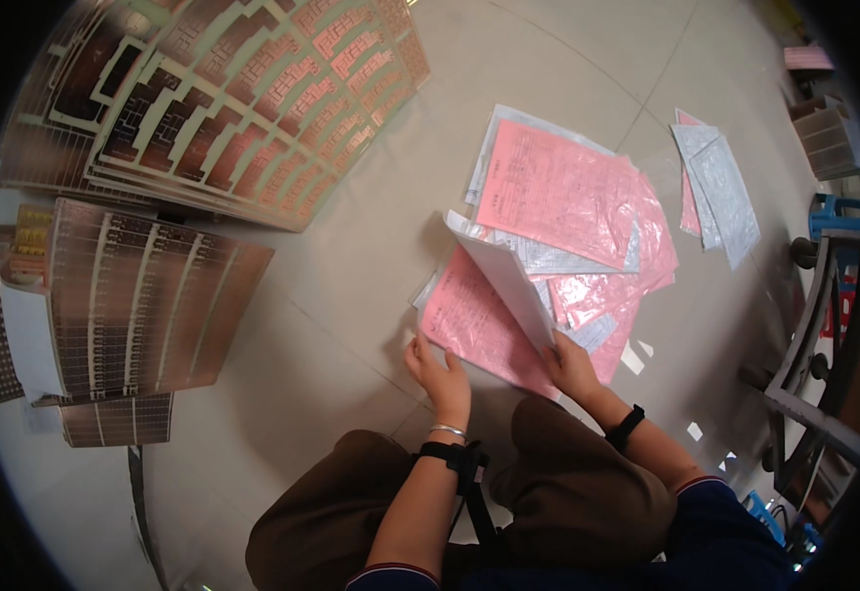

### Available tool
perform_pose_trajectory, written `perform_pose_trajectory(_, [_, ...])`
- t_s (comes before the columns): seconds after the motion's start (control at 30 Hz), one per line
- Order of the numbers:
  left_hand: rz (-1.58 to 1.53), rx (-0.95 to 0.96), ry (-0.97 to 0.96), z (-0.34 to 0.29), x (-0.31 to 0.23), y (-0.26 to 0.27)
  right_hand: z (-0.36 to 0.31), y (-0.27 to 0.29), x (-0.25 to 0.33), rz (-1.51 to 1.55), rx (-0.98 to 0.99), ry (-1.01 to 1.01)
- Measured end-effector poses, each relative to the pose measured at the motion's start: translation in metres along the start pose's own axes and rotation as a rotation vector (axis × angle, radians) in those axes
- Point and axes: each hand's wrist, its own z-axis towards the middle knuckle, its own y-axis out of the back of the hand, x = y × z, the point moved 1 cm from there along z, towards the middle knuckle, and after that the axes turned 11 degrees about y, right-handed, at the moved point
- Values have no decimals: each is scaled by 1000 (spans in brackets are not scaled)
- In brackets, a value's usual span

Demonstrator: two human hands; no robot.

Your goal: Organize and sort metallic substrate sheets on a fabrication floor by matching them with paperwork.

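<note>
A stack of pink printed sheets (474, 315) lies in front of my knees, its near-left edge between the fingers and thumb of my left hand (440, 379). My right hand (573, 366) is closed on the near end of a white sheet (504, 264), which stands raised and curled over the pink ones. Beyond both hands spreads a loose pile of paper, with a pink sheet in a clear plastic sleeve (558, 192) on top. Pale printed sheets show between its layers. The fingertips of my right hand are partly hidden behind the white sheet.
Large copper-patterned circuit panels (243, 108) stand at the far left, with more copper panels (154, 305) nearer. Sleeved papers (716, 182) lie on the tiled floor to the right. A dark metal frame with wheels (804, 364) and a blue-handled item (844, 212) line the right side.
</note>
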Motion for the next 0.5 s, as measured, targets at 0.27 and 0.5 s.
perform_pose_trajectory(0.27, [-156,323,253,-20,-11,-12,-3,-2,-1,-65,18,86])
perform_pose_trajectory(0.5, [-214,102,-52,-29,-28,-15,-5,0,-5,-92,33,38])
